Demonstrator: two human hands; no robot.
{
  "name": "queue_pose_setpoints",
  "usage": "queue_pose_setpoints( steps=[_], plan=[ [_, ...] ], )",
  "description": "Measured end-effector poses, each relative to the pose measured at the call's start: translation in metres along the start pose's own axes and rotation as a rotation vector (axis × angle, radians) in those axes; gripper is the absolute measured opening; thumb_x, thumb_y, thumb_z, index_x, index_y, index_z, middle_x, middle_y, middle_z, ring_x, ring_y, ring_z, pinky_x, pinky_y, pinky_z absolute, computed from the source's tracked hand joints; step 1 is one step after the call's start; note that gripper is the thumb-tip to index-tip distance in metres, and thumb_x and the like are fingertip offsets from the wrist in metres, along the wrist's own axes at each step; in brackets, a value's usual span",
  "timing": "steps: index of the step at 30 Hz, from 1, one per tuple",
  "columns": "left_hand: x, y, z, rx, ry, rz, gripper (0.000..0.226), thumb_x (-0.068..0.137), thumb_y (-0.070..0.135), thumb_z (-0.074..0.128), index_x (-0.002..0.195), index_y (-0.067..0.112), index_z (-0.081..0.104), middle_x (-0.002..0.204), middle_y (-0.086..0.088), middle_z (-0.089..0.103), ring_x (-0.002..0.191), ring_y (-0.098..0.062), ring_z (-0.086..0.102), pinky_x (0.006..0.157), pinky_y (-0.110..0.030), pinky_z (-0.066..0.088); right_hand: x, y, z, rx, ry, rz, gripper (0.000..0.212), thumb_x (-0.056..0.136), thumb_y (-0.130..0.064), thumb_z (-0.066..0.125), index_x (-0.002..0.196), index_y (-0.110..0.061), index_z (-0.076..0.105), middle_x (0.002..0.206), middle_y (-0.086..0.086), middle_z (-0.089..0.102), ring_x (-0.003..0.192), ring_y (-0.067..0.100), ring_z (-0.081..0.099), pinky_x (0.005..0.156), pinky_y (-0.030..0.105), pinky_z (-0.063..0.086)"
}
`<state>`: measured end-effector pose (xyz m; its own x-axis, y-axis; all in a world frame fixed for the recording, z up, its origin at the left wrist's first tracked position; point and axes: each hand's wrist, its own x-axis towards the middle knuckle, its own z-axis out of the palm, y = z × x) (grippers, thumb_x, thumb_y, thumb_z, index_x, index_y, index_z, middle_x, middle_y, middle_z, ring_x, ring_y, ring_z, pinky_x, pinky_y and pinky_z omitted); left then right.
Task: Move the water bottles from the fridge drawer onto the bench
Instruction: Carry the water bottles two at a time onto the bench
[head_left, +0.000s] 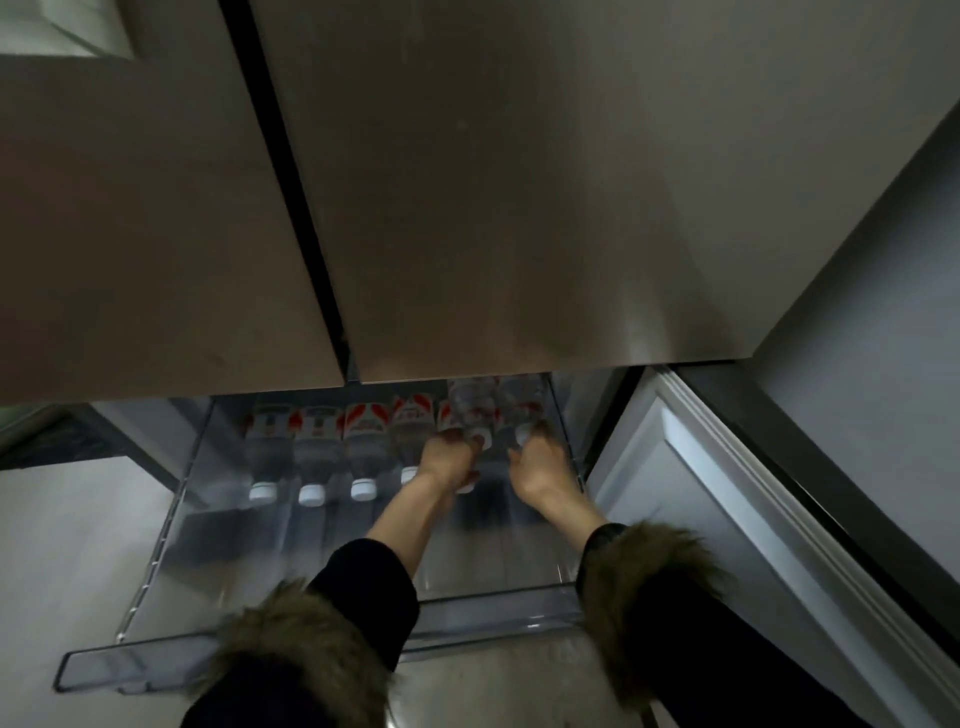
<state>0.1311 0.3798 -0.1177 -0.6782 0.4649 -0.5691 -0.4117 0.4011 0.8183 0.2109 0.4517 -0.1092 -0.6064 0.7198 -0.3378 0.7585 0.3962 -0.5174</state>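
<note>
The clear fridge drawer (498, 607) is pulled out under the steel doors. Several water bottles with red-and-white labels and white caps lie side by side in it, caps toward me, such as the leftmost bottle (267, 441). My left hand (448, 465) is closed around the neck of a bottle (469, 410) in the right part of the row. Another white cap (465, 487) shows just under that hand. My right hand (540, 467) grips the neck of the rightmost bottle (521, 408). Both gripped bottles are blurred and tilted up at the far end. The bench is out of view.
Two closed steel fridge doors (519, 208) overhang the back of the drawer and hide the bottles' far ends. A white lower door panel (727, 519) stands open on the right. Pale floor (62, 545) lies to the left. Fur-cuffed dark sleeves cover both forearms.
</note>
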Motion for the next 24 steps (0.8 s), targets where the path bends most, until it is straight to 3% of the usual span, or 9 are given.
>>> queue_pose_setpoints(
  steps=[2, 4, 7, 11, 14, 16, 19, 22, 24],
  plan=[
    [0.005, 0.002, 0.004, -0.179, -0.034, -0.076, 0.007, 0.091, 0.005, 0.051, 0.094, 0.010, 0.055, 0.088, -0.011, 0.062, 0.078, -0.022, 0.059, 0.062, -0.026, 0.050, 0.008, 0.000, 0.006, -0.014, 0.014, 0.020, 0.031, 0.097, -0.011, 0.040, 0.124, -0.001, 0.050, 0.127, 0.018, 0.054, 0.113, 0.033, 0.054, 0.089, 0.035, 0.045],
    [0.009, 0.003, 0.004, -0.290, -0.059, -0.133, 0.014, 0.089, 0.001, 0.053, 0.080, 0.012, 0.053, 0.073, -0.006, 0.057, 0.064, -0.015, 0.053, 0.053, -0.023, 0.048, 0.011, -0.001, 0.010, -0.043, 0.047, 0.035, 0.031, 0.096, -0.008, 0.038, 0.124, 0.001, 0.048, 0.126, 0.019, 0.055, 0.113, 0.033, 0.055, 0.089, 0.037, 0.046],
    [0.013, 0.000, 0.000, -0.373, -0.069, -0.155, 0.016, 0.085, -0.001, 0.057, 0.076, 0.011, 0.055, 0.061, -0.005, 0.060, 0.061, -0.015, 0.052, 0.047, -0.021, 0.049, 0.012, -0.005, 0.011, -0.036, 0.098, 0.067, 0.033, 0.096, -0.006, 0.038, 0.127, 0.005, 0.041, 0.129, 0.021, 0.052, 0.117, 0.034, 0.053, 0.092, 0.037, 0.044],
    [0.011, 0.000, -0.010, -0.476, -0.072, -0.118, 0.010, 0.084, 0.003, 0.062, 0.076, 0.009, 0.058, 0.073, -0.010, 0.059, 0.064, -0.018, 0.054, 0.045, -0.021, 0.049, 0.009, -0.014, 0.004, 0.070, 0.142, 0.129, 0.040, 0.095, -0.013, 0.046, 0.130, 0.006, 0.038, 0.133, 0.022, 0.048, 0.121, 0.034, 0.049, 0.095, 0.037, 0.042],
    [0.003, -0.001, -0.022, -0.482, -0.057, -0.037, 0.014, 0.080, 0.007, 0.068, 0.092, 0.005, 0.061, 0.092, -0.016, 0.063, 0.079, -0.025, 0.060, 0.068, -0.031, 0.054, 0.001, -0.018, 0.002, 0.162, 0.177, 0.139, 0.040, 0.093, -0.017, 0.052, 0.125, 0.004, 0.043, 0.127, 0.023, 0.052, 0.116, 0.036, 0.053, 0.089, 0.038, 0.044],
    [-0.006, -0.005, -0.029, -0.354, 0.027, -0.017, 0.023, 0.079, 0.011, 0.071, 0.098, 0.005, 0.061, 0.093, -0.012, 0.065, 0.084, -0.024, 0.062, 0.074, -0.033, 0.053, -0.009, -0.020, 0.003, 0.242, 0.210, 0.136, 0.044, 0.089, -0.019, 0.058, 0.124, 0.001, 0.041, 0.125, 0.022, 0.054, 0.113, 0.036, 0.055, 0.085, 0.036, 0.046],
    [-0.025, -0.016, -0.044, -0.007, 0.167, 0.063, 0.022, 0.080, 0.023, 0.070, 0.085, 0.004, 0.060, 0.072, -0.006, 0.059, 0.063, -0.015, 0.054, 0.056, -0.024, 0.047, -0.030, -0.021, -0.001, 0.309, 0.242, 0.095, 0.049, 0.086, -0.018, 0.062, 0.125, -0.002, 0.038, 0.119, 0.019, 0.057, 0.105, 0.033, 0.058, 0.080, 0.035, 0.048],
    [-0.047, -0.019, -0.060, 0.186, 0.228, 0.211, 0.036, 0.079, 0.030, 0.068, 0.099, 0.003, 0.055, 0.086, -0.009, 0.063, 0.077, -0.019, 0.059, 0.069, -0.033, 0.050, -0.052, -0.015, -0.010, 0.252, 0.249, 0.028, 0.048, 0.086, -0.022, 0.062, 0.123, -0.004, 0.036, 0.110, 0.018, 0.060, 0.094, 0.030, 0.061, 0.071, 0.033, 0.050],
    [-0.062, -0.013, -0.069, 0.306, 0.242, 0.273, 0.036, 0.080, 0.032, 0.067, 0.099, 0.008, 0.049, 0.089, -0.009, 0.063, 0.081, -0.021, 0.060, 0.065, -0.030, 0.047, -0.066, -0.012, -0.021, 0.190, 0.275, -0.011, 0.048, 0.086, -0.024, 0.061, 0.122, -0.005, 0.036, 0.108, 0.017, 0.061, 0.092, 0.031, 0.061, 0.066, 0.031, 0.045]
  ],
)
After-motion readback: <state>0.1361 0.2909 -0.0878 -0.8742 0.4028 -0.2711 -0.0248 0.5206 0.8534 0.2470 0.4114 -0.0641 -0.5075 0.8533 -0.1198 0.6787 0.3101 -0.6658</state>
